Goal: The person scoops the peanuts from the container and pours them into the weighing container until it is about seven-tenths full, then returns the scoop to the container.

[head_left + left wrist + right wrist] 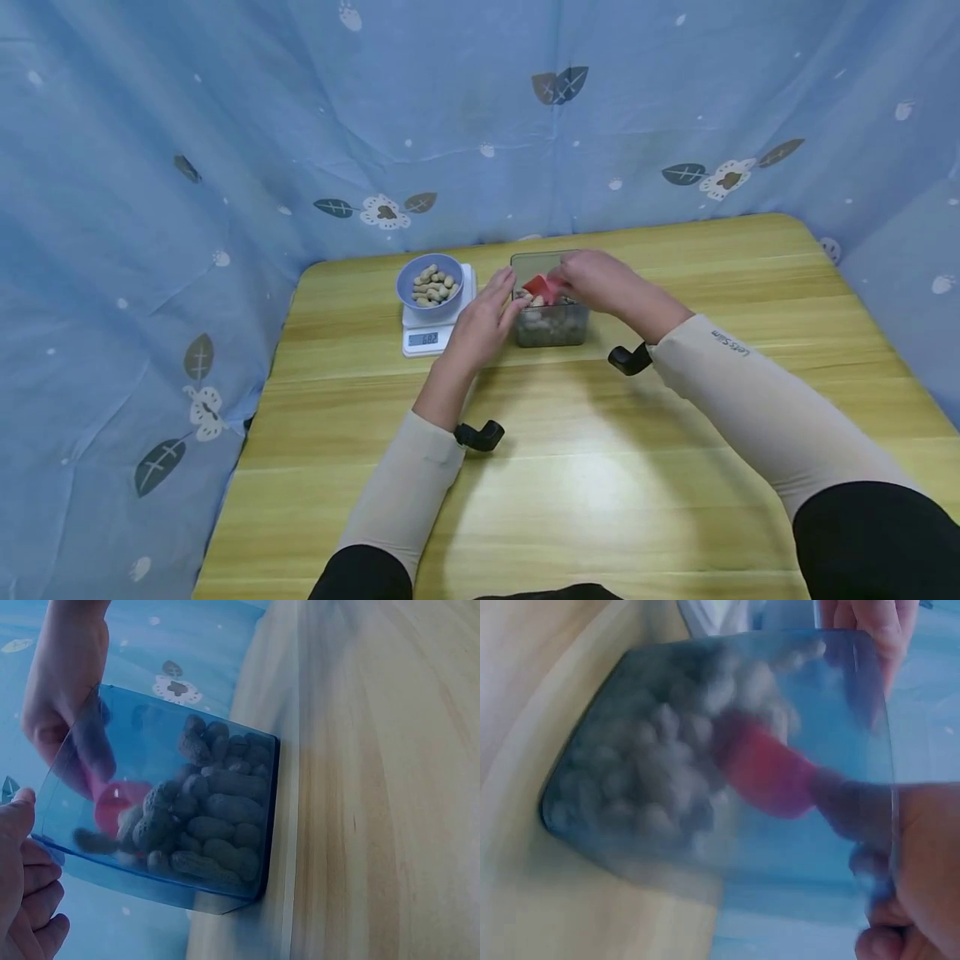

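Note:
Inside a see-through plastic container, part filled with unshelled peanuts, my right hand grips the handle of a red scoop. The scoop's head lies against the peanuts, and the right wrist view is blurred there. At the container's near left corner, my left hand holds the rim, thumb and fingers on either side of it. To the left, a blue-purple bowl with peanuts in it sits on a white kitchen scale, whose display shows digits.
The container and the scale stand side by side near the back of a wood-grain table. A blue patterned curtain hangs behind and along both sides. Each wrist carries a small black mount.

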Available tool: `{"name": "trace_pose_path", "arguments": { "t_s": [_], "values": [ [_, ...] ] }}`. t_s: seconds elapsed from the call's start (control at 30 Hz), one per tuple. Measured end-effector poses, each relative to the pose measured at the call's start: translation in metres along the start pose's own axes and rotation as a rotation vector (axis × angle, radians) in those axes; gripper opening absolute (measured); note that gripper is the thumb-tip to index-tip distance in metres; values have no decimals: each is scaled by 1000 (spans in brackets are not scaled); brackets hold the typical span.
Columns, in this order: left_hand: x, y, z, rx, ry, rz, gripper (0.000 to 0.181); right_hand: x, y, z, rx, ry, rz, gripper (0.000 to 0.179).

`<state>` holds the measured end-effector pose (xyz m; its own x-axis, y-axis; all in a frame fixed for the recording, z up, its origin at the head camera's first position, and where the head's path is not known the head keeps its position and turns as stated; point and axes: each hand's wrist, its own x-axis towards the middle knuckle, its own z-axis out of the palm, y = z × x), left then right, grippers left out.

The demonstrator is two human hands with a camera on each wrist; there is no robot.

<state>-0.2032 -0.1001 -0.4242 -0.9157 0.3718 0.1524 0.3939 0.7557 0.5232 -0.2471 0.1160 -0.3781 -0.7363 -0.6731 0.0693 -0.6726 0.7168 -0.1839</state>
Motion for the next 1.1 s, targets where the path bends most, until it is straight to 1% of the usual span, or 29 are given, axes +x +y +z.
{"name": "trace_pose_path", "arguments": {
  "t_s": [0.1, 0.2, 0.3, 0.47, 0.63, 0.83, 0.93, 1.1],
  "values": [
    [1, 1, 2, -13, 10, -1, 57, 2, -1, 1, 27, -51, 41, 13],
    [0, 1, 2, -10, 14, 5, 57, 3, 1, -2, 96, -94, 54, 14],
    [-1, 1, 2, -4, 11, 2, 57, 0, 5, -5, 176, -108, 57, 15],
    [-1, 1, 2, -12, 0, -8, 57, -8, 11, -6, 255, -60, 100, 14],
    [-2, 0, 1, -9, 2, -7, 58, -18, 17, -7, 323, -13, 162, 25],
    [-2, -1, 1, -17, -4, -10, 60, -29, 27, -6, 454, -26, 294, 36],
    [-3, 0, 1, -21, -11, -14, 61, -35, 32, -4, 500, -23, 328, 40],
    [-3, 0, 0, -19, -20, -16, 61, -42, 39, -2, 587, 21, 361, 43]
  ]
}}
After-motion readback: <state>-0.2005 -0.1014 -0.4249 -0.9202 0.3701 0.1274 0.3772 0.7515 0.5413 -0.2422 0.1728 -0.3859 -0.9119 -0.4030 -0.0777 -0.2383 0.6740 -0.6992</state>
